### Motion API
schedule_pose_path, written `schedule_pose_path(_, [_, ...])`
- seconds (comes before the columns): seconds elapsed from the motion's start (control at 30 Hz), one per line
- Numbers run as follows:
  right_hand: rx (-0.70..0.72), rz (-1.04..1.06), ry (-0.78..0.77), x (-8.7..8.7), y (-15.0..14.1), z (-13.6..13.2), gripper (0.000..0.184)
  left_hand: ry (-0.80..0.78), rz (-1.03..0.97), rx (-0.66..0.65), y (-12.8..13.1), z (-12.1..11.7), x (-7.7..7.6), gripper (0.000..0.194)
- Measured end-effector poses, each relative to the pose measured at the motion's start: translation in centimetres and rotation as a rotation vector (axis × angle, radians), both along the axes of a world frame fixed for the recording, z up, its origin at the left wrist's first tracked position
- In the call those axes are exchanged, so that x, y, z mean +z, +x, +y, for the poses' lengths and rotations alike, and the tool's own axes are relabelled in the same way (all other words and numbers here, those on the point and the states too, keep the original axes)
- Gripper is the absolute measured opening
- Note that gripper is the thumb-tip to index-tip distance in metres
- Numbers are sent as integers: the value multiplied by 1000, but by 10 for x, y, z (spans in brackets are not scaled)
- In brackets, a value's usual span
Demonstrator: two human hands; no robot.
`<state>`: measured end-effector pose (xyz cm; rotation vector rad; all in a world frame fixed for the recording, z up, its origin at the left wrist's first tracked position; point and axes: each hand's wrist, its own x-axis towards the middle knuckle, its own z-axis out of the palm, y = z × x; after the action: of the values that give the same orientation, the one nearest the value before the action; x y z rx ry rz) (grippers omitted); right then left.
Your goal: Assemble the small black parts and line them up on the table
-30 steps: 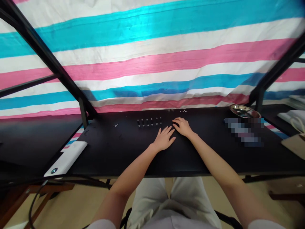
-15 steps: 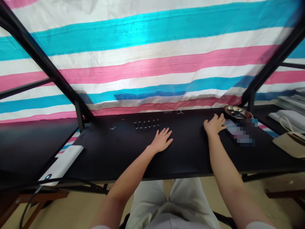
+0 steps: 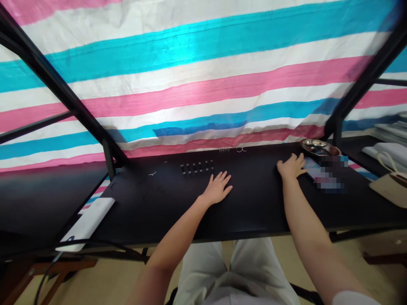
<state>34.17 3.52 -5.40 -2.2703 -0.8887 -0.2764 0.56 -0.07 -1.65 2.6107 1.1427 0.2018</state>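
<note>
Lying by the right hand: a flat, phone-like slab

The phone-like slab [image 3: 311, 166] lies flat on the black table [image 3: 254, 212], its far-right part lost in a pixelated patch. It looks thin, stiff and fairly light, with a smooth face likely to slip under dry fingertips and crack if dropped. The long edges would be the place to hold it, thumb on one side and fingers on the other.

Just left of it the right hand [image 3: 291, 167] is spread, palm down; whether a fingertip touches the slab's edge I cannot tell. A shiny metal dish [image 3: 313, 144] sits just behind.

Further left, the left hand [image 3: 217, 188] is open and flat on the table, gripping nothing that shows. Near its fingertips stand six short dark cylinders [image 3: 195, 168] in a row; they look light and easily tipped, best pinched by their sides.
</note>
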Motion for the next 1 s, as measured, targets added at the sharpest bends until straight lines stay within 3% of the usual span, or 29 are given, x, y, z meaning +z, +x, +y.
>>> schedule_pose_path(0.27, [232,-79,-30,1,-13,4,55,2,10,-1,0,1,1,58])
schedule_pose_path(0.47, [359,-35,-273,1,-25,5,55,32,22,6,2,-3,1,56])
schedule_pose_path(0.63, [380,-1,-439,3,-30,6,61,64,36,12,5,-5,-2,53])
schedule_pose_path(1.0, [370,-8,-522,8,-32,6,63,84,28,-4,5,-7,-1,63])
